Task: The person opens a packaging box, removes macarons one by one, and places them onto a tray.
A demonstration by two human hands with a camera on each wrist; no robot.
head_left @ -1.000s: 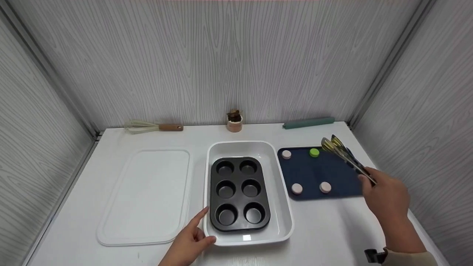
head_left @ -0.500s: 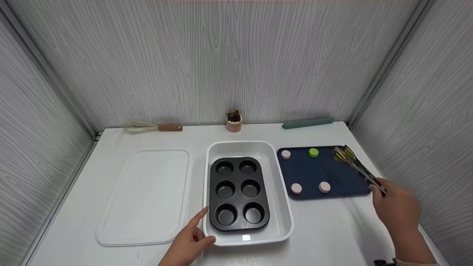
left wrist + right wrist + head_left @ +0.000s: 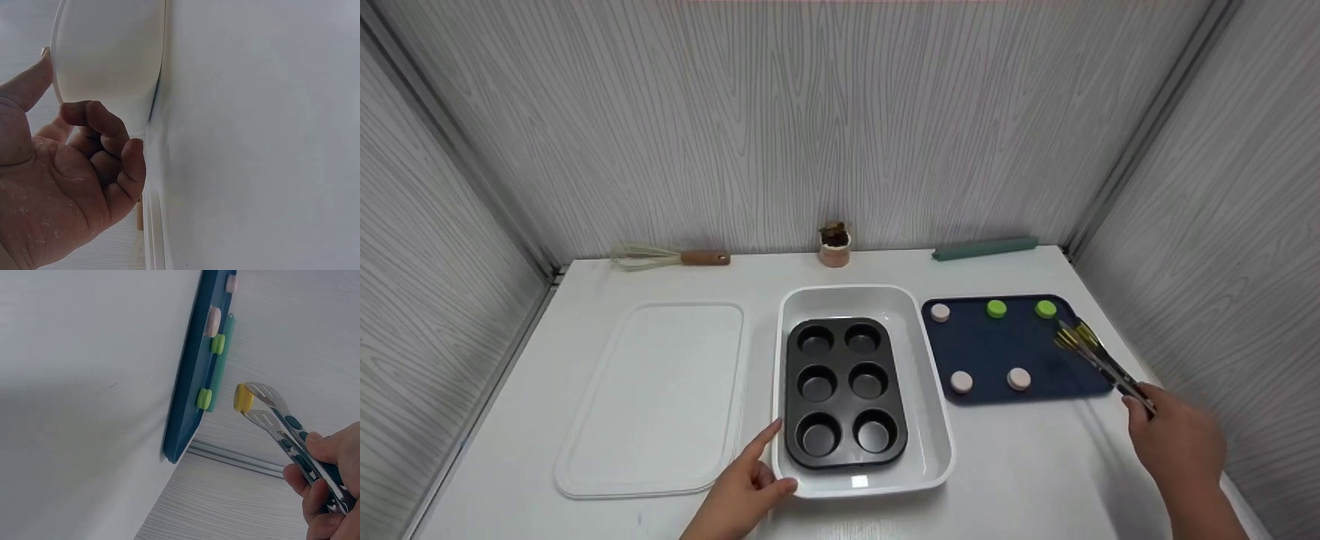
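My right hand (image 3: 1179, 441) grips metal tongs (image 3: 1110, 370) above the right end of the dark blue tray (image 3: 997, 352). In the right wrist view the slotted tong tips pinch a yellow macaron (image 3: 243, 398), lifted off the tray. Several macarons lie on that tray: a pink macaron (image 3: 940, 313) and a green macaron (image 3: 997, 309) among them. My left hand (image 3: 742, 484) touches the near left corner of a white rectangular dish (image 3: 934, 450), index finger straight along its side and thumb at the front rim. Inside the dish sits a black muffin pan (image 3: 846, 397).
A white lid-like panel (image 3: 660, 397) lies flat left of the dish. Along the back wall are a whisk (image 3: 671, 258), a small potted plant (image 3: 835, 246) and a green stick-shaped thing (image 3: 985, 248). Grey panels rise at the back and sides.
My right hand and the tongs have moved right and toward me, with the tips uncovering a second green macaron at the tray's far right. The left hand stays in place.
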